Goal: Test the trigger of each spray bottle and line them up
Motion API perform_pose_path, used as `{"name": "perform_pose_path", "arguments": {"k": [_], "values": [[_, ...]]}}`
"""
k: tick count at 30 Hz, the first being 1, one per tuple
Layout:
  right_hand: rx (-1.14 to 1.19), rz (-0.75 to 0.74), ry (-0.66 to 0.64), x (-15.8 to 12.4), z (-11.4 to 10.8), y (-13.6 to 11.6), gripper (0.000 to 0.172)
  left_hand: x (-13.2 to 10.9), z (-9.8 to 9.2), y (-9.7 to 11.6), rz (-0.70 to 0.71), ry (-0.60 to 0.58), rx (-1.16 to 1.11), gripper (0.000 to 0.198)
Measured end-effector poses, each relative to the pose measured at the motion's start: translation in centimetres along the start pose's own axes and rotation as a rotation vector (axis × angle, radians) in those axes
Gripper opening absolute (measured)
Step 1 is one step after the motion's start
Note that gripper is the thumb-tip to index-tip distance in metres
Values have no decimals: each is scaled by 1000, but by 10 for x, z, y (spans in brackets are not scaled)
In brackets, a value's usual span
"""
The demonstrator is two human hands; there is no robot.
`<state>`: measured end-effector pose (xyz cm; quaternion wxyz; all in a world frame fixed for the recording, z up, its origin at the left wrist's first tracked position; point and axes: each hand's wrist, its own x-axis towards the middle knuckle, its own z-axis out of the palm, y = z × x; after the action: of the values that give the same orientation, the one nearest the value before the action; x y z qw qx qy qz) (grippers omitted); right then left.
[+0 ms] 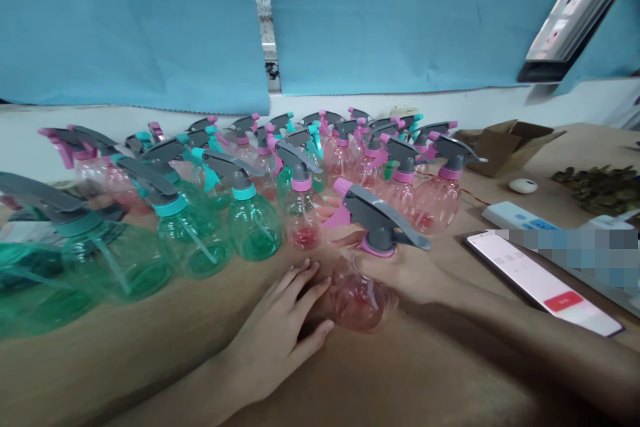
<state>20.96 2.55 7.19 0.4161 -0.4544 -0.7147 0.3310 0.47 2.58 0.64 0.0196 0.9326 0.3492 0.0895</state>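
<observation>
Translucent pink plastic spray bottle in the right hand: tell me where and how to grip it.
Likely best just under its pink plastic collar, from the right, where the right hand grips; the round body bulges wider below.

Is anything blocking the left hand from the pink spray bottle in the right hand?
Nothing visible stands between the left hand and the pink spray bottle; they are side by side, though whether they touch is unclear. The right hand is around the bottle's neck. Another pink bottle stands farther back, off that path.
</observation>
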Motion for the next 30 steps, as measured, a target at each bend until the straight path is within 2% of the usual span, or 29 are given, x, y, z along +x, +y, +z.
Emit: {"name": "perform_pose_path", "arguments": {"k": [3, 9, 24, 30], "values": [[-7, 13, 5, 0, 0, 1, 2, 0, 0, 0, 0, 6, -6, 44], [-11, 60, 49, -2, 0, 3, 9, 0, 1, -1, -5, 2, -2, 44], [15, 45, 13, 0, 1, 6, 13, 0, -1, 0, -3, -1, -4, 45], [4, 51, 49, 0, 0, 9, 16, 0, -1, 1, -2, 16, -16, 44]]}}
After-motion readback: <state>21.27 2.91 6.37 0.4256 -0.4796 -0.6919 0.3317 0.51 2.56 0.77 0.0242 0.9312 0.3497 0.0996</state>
